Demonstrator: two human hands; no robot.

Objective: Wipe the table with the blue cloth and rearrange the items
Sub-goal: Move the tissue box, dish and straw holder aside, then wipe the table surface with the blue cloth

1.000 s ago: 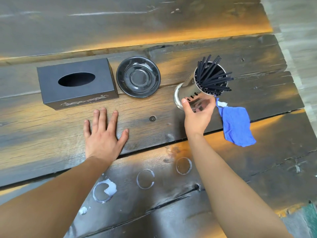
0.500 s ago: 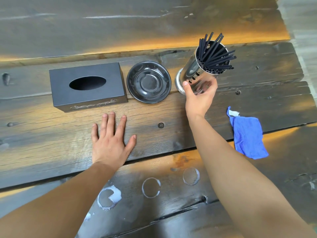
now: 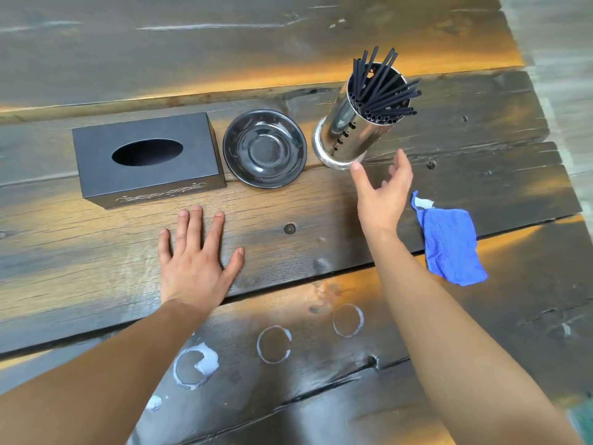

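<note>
While the left hand (image 3: 195, 264) lies flat on the dark wooden worktop (image 3: 96, 245), palm down with its fingers spread and nothing under them, a row of three things stands along the plank beyond it. At the left of that row sits a black tissue box (image 3: 147, 159) with an oval opening on top and a pale scroll pattern along its near side. Just beside its right end, apart by a thin gap at most, rests a shallow black dish (image 3: 264, 149), empty and glossy. To the right of the dish, close but not touching, stands a shiny metal cylinder holder (image 3: 348, 130) with slots in its wall, filled with black straws (image 3: 382, 91) that fan out towards the right. Below the holder's base hovers the right hand (image 3: 382, 194), fingers loosely open and curled upwards, gripping nothing; whether its thumb tip touches the holder's base rim I cannot tell. Further right, just beside that hand, the blue cloth (image 3: 449, 242) lies crumpled on the worktop with a small white tag at its upper corner, straddling the seam between two planks. Nearer the person, on the closest plank, several whitish ring marks (image 3: 274, 345) and smears stain the wood between the two forearms
</note>
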